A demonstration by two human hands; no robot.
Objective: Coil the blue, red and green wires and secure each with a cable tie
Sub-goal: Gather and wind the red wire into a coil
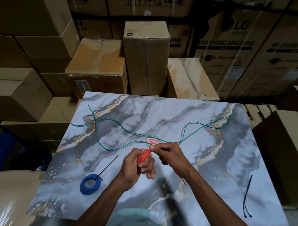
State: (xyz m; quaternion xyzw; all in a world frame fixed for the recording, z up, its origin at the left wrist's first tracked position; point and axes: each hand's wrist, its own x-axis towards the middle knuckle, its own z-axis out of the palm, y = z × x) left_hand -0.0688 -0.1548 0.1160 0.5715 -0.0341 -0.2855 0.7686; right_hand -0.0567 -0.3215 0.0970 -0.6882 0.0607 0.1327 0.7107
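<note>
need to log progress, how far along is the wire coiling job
Done: the blue wire lies coiled on the marble board with a black tie on it. In hand: the left hand grips the red coil while the right hand pinches at its top; no tie on it yet. Left: the green wire lies uncoiled, and two spare ties wait at the right.

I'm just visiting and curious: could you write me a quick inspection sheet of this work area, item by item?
Surface: marble-patterned board, a red logo sticker at its middle.
Job's things: blue wire coiled and tied, lying at left; red wire bunched in hand; green wire loose, sprawled across the far half; two spare cable ties at right.
Clutter: nothing seen.
Grips: left hand holds the red coil; right hand pinches at its top.
Cables: only the wires above.
Surroundings: stacked cardboard boxes, some marked for washing machines.
</note>
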